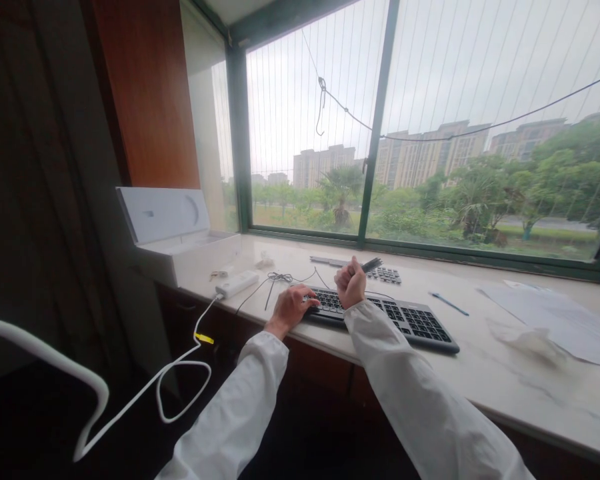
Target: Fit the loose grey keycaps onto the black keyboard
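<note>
I have only the one head view. It sits well back from the bench [505,387], above both sleeves, facing forward and slightly down toward the far window [430,133]. The bench runs from near right to far left; the keyboard [380,317] lies mid-frame, fairly distant.

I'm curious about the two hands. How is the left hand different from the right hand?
The left hand lies low and spread on the keyboard's left end, holding nothing; the right hand is lifted above the keys, curled into a fist. The right hand grips a dark brush-like tool; the left only touches the keyboard. Both come out of white sleeves and sit over the same keyboard.
</note>
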